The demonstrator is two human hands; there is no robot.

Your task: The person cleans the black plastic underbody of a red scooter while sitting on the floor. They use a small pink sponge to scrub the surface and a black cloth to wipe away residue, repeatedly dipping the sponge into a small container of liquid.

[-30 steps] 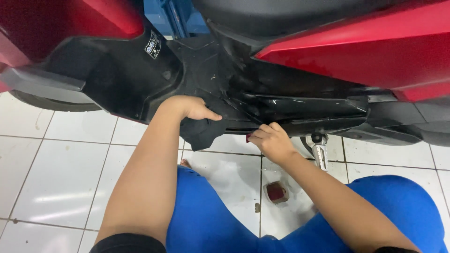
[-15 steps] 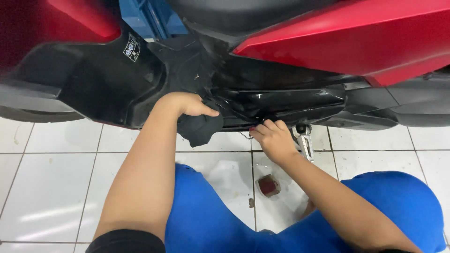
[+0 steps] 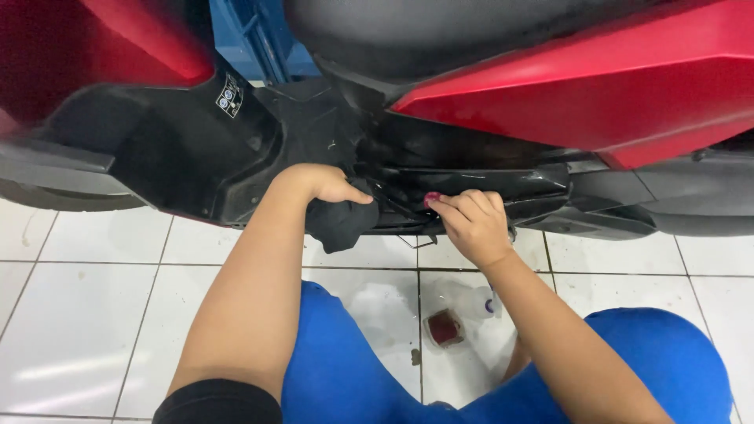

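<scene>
Left hand (image 3: 334, 184) curled round a dark cloth (image 3: 339, 224), pressed against the black underside panel (image 3: 196, 157) of a red scooter (image 3: 628, 86). Right hand (image 3: 471, 224) pinched, fingertips together on a small pink-red piece (image 3: 431, 199), possibly a cap, at the panel's lower edge. Small red-filled container (image 3: 444, 327) on the white tiled floor (image 3: 78, 330) below.

Tight spot: both hands are jammed under the scooter's black panel (image 3: 196, 157), red fairing (image 3: 613, 94) overhanging. Open tile floor (image 3: 71, 314) left; small cup (image 3: 444, 327) sits between the knees.
</scene>
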